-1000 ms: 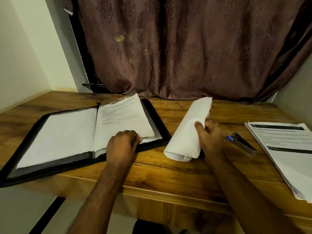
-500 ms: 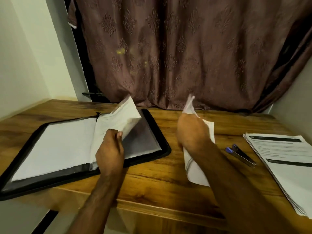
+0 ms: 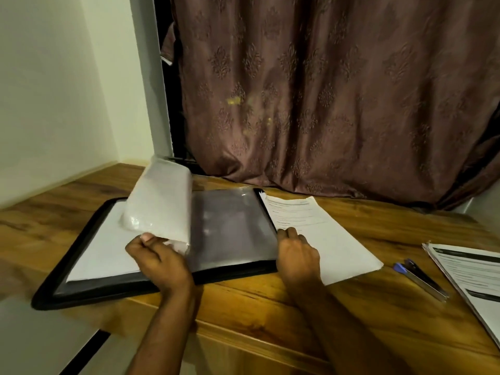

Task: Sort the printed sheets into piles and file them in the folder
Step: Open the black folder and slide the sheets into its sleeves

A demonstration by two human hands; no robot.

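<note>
Wood: a warm brown wooden counter (image 3: pixel 270 315) with a visible grain is seen, set into a corner of the room.
Room: a pale plain wall (image 3: pixel 54 90) is seen on the left, and a brown patterned curtain (image 3: pixel 324 90) is hung behind the counter, reaching down to its far edge.
Folder: a black-edged display folder with clear plastic sleeves (image 3: pixel 232 228) is laid open on the left part of the counter; a white sheet is shown in its left page.
Sleeves: a bundle of clear sleeves holding white paper (image 3: pixel 159 204) is lifted and curled over toward the left.
Left hand (image 3: pixel 159 262): its fingers are curled round the lower edge of the lifted bundle, which is pinched against the thumb.
Right hand (image 3: pixel 297 255): it is laid at the folder's right edge, on a loose white printed sheet (image 3: pixel 319 234); whether the fingers press or pinch it cannot be told.
Loose sheet: it is laid flat on the counter, its left edge touching the folder's right border.
Right side: a blue-tipped pen (image 3: pixel 419 280) is seen near a stack of printed white sheets with dark header bars (image 3: pixel 470 277).
Change: half a second ago the sheet was held upright and curled in the right hand; it is now flattened beside the folder, and the sleeves are raised further.
</note>
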